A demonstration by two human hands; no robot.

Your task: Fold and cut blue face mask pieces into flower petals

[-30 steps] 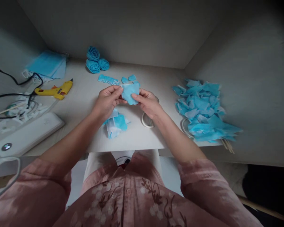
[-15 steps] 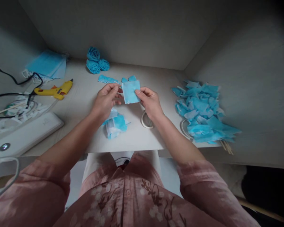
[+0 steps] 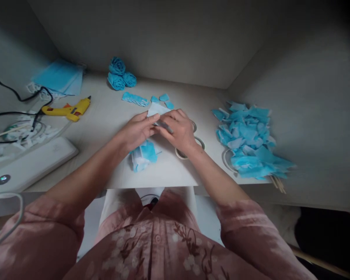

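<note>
Above the middle of the table, my left hand and my right hand meet around a square piece of mask fabric. Its pale side faces me, and both hands are closed on it, with part of it hidden behind the fingers. Just beyond lie several small blue cut pieces and a fringed blue strip. Crumpled blue and white fabric rests nearer me, below my left hand. Rolls of tape sit under my right wrist, partly covered.
Three blue fabric roses stand at the back. Left are a stack of blue face masks, a yellow glue gun with black cable, and a white power bank. A heap of blue fabric flowers with sticks fills the right.
My hands have drawn together and the fabric square has turned from its blue side to its pale side. My right hand has moved left and now covers part of it.
</note>
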